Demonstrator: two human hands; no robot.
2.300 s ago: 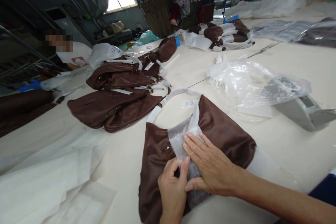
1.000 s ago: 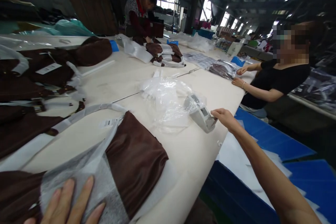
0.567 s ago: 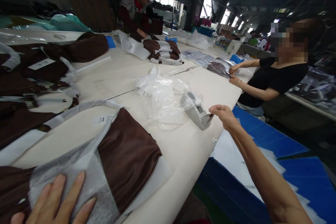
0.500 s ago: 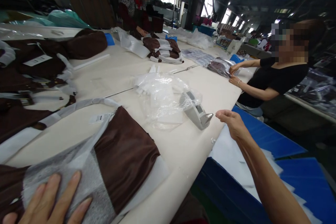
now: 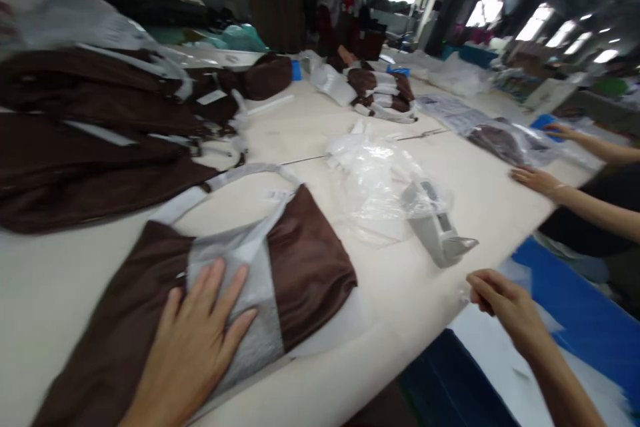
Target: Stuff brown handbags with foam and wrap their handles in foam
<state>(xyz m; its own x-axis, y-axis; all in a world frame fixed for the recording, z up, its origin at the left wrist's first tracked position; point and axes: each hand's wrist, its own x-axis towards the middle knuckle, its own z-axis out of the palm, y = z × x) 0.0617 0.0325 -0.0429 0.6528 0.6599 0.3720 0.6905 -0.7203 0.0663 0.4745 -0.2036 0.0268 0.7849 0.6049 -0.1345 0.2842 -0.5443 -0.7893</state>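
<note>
A dark brown handbag point(image 5: 310, 267) lies on the table, a pale translucent wrapping sheet point(image 5: 275, 320) around its middle. Its wrapped strap point(image 5: 250, 177) arches behind it, with a white tag point(image 5: 277, 195) beside it. My left hand point(image 5: 200, 333) rests flat on the sheet and bag, fingers spread. Over the table's near right edge, my right hand point(image 5: 505, 303) is closed in a pinch; whatever it may hold is too small to make out. Just beyond it stands a grey tape dispenser point(image 5: 437, 227), partly under clear plastic bags point(image 5: 370, 173).
More brown bags point(image 5: 100, 107) are heaped at the left. A co-worker point(image 5: 347, 13) handles a wrapped bag point(image 5: 383, 87) across the table. Another person's hands point(image 5: 537, 180) are by a plastic-covered bag point(image 5: 495, 140) at the right. Below the edge are white sheets point(image 5: 480, 340) and blue boards point(image 5: 565, 293).
The view has swung left, so things appear farther right. My right hand has moved away from the dispenser, towards the table edge. My left hand remains on the bag.
</note>
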